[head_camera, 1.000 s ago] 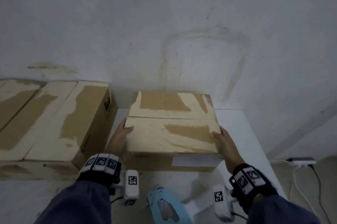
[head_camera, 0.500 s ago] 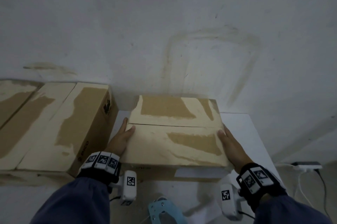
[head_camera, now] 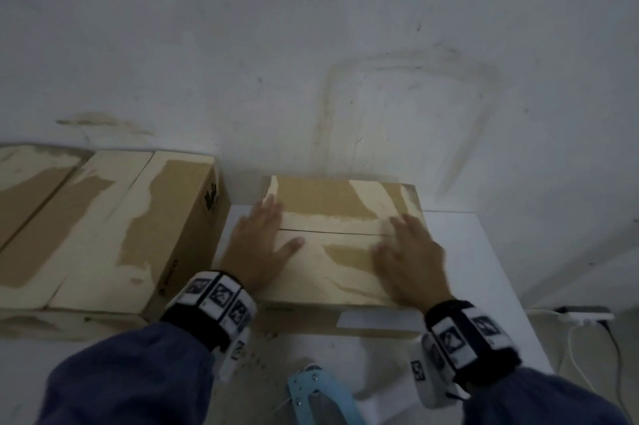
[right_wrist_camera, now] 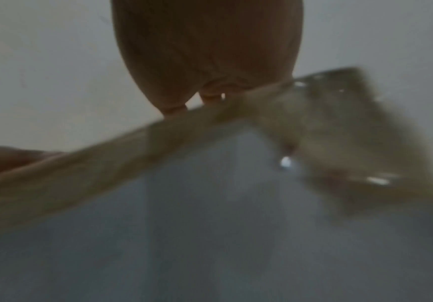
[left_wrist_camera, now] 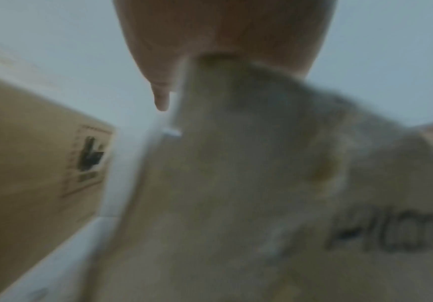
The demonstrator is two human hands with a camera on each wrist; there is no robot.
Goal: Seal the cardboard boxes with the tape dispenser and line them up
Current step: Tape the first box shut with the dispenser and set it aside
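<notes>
Brown cardboard box with pale torn patches on its lid (head_camera: 340, 244): sits on the white counter (head_camera: 484, 272), far side close to the grey wall (head_camera: 311, 44). Two top flaps lie closed and meet at a dark centre seam running left to right. No tape visible across that seam, so I judge this box unsealed.

Left hand (head_camera: 259, 244): flat on the lid's left part, fingers (head_camera: 273, 206) straight and spread, thumb out toward the seam. Holds nothing. Right hand (head_camera: 411, 251): flat on the lid's right part, blurred, fingers extended as far as can be told. Holds nothing. Both appear to press the flaps down.

Light blue tape dispenser (head_camera: 321, 397): on the counter near the person, between the forearms, apart from the box, untouched.

Row of similar brown cardboard boxes (head_camera: 103, 234): to the left, side by side along the wall; whether taped, cannot tell.

Progress, judged: flaps closed; taping and lining up remain for this box.

Room: a strip of bare counter separates this box from the row, so a leftward slide looks open. Counter's right edge lies near the box's right side, with a white power strip (head_camera: 584, 315) on the floor beyond.
</notes>
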